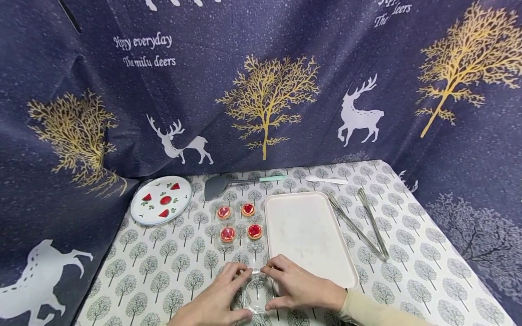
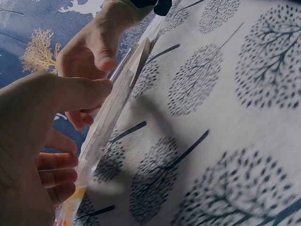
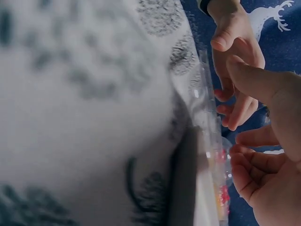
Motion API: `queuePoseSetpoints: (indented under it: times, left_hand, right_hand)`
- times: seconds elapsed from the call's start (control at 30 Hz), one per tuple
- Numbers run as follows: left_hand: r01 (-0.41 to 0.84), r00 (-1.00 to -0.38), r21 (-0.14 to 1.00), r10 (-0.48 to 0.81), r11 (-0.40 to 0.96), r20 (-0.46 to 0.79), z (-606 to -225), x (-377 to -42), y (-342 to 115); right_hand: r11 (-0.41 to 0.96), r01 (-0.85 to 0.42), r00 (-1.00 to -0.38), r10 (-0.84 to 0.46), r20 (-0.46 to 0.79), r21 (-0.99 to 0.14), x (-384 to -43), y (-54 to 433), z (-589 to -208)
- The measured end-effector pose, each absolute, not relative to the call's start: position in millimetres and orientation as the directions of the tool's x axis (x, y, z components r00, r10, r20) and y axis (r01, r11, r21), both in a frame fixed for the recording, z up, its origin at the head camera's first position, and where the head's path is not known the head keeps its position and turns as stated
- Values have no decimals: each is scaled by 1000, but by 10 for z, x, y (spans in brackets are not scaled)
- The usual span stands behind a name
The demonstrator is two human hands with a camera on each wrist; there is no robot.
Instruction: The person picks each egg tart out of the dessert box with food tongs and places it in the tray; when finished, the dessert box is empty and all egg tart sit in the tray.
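Four red-topped tarts in clear packs sat two by two. One clear container lay nearer, between two hands, left hand and right hand, each with thumb and fingers apart. One pale tray, one plate, one spatula, one spoon and one pair of tongs completed the set. The counter bore white tree-print cloth; dark blue drapery with deer and golden trees hung behind.

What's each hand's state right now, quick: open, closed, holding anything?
Left hand: open, fingers loosely bent at the clear plastic container.
Right hand: open, fingers loosely bent at the container's opposite side.
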State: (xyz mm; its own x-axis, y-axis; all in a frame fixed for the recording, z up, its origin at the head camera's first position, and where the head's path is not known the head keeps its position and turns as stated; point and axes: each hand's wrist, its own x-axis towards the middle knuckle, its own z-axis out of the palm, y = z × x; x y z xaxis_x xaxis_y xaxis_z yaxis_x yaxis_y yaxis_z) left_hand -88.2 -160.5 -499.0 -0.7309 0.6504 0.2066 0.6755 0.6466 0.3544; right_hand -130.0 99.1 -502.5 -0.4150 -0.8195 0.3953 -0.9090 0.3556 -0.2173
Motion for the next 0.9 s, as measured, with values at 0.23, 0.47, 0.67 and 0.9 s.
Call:
queuePoseSetpoints:
  times: [0.23,0.47,0.67,0.9]
  left_hand:
    - [626,-774,386,601,678,199,-4833,-1023,-1674]
    - [621,-784,365,562,694,264,-4724,-1215,-1791]
    - [582,-813,377,504,721,290,-4678,-1409,-1896]
    - [533,-846,406,445,743,295,-4688,-1633,-1993]
  right_hand:
    - [297,-912,-397,-810,431,-282,-1419,907,-4842]
    - [319,-864,-466,-799,381,-389,-1594,766,-4642]
    - [381,-786,-559,-773,299,-487,-1830,624,-4517]
    - [410,-758,-601,-741,298,-508,-2111,450,-4510]
